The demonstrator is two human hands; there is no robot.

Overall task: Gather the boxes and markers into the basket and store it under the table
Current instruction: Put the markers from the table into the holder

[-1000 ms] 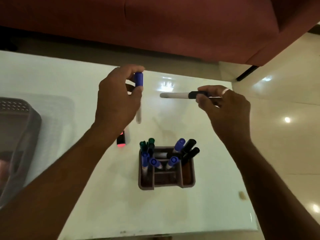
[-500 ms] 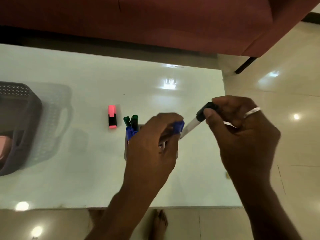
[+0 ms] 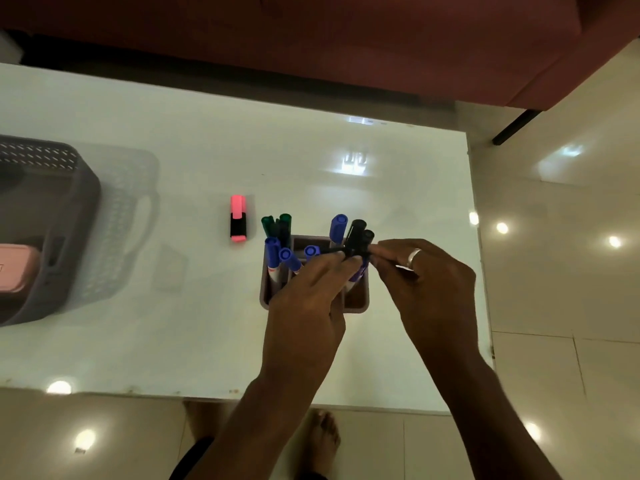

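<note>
Both my hands meet over the brown compartmented marker holder (image 3: pixel 356 301) on the glossy white bench (image 3: pixel 173 306): left hand (image 3: pixel 308 299) and right hand (image 3: pixel 420 285) each w/ grip pinched on a black-capped marker (image 3: pixel 356 237) at the holder's far right. Pink highlighter (image 3: pixel 238 219) lies loose nearby; grey perforated plastic basket (image 3: pixel 52 216) sits well apart, left. Risk, imo: crowded markers snag, tipping the holder.

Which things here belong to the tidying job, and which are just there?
Job: basket, marker holder, markers, pink highlighter, pink box in the basket, table.
Just there: sofa, floor.
</note>
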